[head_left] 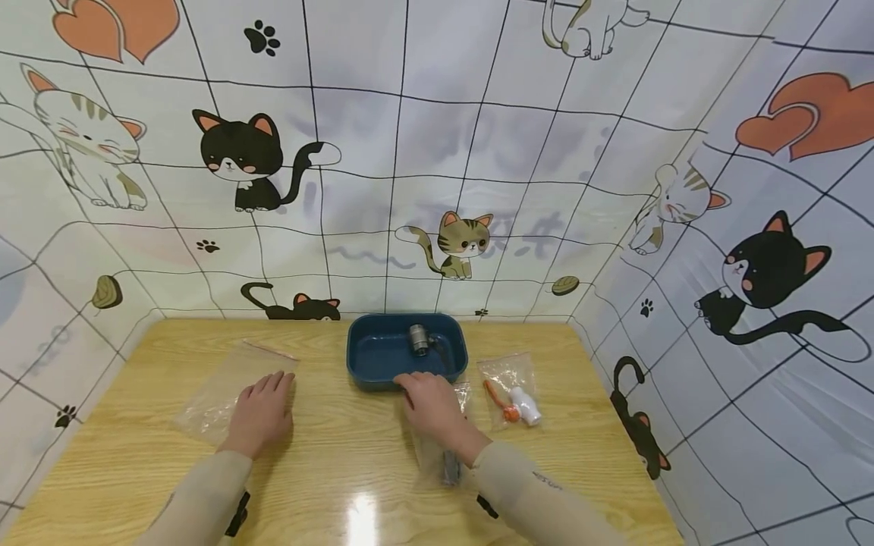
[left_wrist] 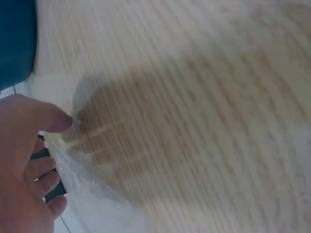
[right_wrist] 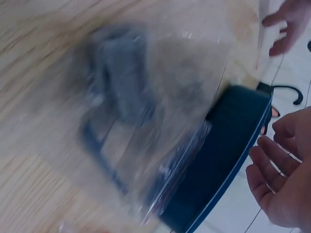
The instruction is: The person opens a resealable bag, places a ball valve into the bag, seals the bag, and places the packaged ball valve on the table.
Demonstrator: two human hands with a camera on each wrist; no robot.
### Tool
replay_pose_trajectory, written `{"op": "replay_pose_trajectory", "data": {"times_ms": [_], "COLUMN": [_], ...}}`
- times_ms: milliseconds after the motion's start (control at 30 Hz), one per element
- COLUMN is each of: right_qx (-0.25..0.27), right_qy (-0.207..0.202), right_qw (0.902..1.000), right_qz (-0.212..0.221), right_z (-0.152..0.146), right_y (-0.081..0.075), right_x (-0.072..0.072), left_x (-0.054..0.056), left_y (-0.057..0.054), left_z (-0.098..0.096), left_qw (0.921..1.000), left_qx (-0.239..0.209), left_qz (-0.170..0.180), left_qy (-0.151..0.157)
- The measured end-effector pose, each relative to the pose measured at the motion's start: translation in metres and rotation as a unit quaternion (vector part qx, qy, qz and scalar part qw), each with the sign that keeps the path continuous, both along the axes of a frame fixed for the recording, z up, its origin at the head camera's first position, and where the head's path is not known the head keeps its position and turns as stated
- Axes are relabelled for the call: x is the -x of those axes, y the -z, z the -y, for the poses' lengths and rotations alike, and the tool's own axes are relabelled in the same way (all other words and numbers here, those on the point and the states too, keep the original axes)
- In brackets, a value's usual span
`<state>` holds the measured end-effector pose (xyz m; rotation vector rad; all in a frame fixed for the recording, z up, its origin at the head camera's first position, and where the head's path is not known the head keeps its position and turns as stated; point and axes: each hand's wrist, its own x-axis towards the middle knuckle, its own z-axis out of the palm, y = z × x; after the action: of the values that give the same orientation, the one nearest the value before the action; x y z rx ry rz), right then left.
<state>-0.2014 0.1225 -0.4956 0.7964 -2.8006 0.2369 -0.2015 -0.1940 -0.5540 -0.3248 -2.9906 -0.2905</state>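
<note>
My left hand (head_left: 261, 413) is over a flat clear plastic bag (head_left: 212, 390) on the left of the table; its fingers are loosely bent, with the thumb close to the bag's edge. In the middle, my right hand (head_left: 433, 406) hovers at the near rim of a dark blue tray (head_left: 382, 360), fingers relaxed and nothing between them. A small silver-grey metal cylinder with a dark arm (head_left: 419, 340) lies inside that tray. Under my right wrist is another clear bag (right_wrist: 189, 63) containing a blue-grey part (right_wrist: 124, 77), blurred in the right wrist view.
To the right of the tray lies a clear bag (head_left: 508, 368) with a white piece (head_left: 524, 406) and an orange piece (head_left: 500, 398) inside. A cat-patterned sheet (head_left: 369, 250) stands behind and along both sides of the wooden table (head_left: 328, 447).
</note>
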Motion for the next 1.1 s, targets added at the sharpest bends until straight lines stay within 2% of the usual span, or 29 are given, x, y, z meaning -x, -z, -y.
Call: {"op": "replay_pose_trajectory", "data": {"times_ms": [133, 233, 367, 600, 833, 1100], "right_qx": [-0.046, -0.056, -0.061, -0.077, -0.085, -0.077], "right_qy": [-0.031, -0.05, -0.06, -0.064, -0.076, -0.084], "right_qw": [0.9983, 0.997, 0.996, 0.9944, 0.993, 0.9935], "right_qz": [0.02, 0.019, 0.028, 0.035, 0.031, 0.007], "right_z": [0.018, 0.028, 0.036, 0.043, 0.047, 0.049], "right_y": [0.001, 0.001, 0.003, 0.006, 0.006, 0.009], "right_x": [-0.002, -0.002, -0.003, -0.003, -0.003, -0.003], "left_x": [0.004, 0.006, 0.005, 0.003, 0.001, 0.004], "left_y": [0.002, 0.003, 0.004, 0.004, 0.01, 0.016], "left_z": [-0.002, -0.003, -0.004, -0.001, 0.002, -0.001], "left_qw": [0.9993, 0.9982, 0.9978, 0.9996, 0.9994, 0.9914], "left_qx": [-0.004, 0.001, 0.012, 0.024, 0.006, 0.017], "left_qz": [0.037, 0.059, 0.063, 0.016, -0.032, -0.121], "left_qy": [-0.002, -0.007, -0.013, -0.005, 0.013, 0.048]}}
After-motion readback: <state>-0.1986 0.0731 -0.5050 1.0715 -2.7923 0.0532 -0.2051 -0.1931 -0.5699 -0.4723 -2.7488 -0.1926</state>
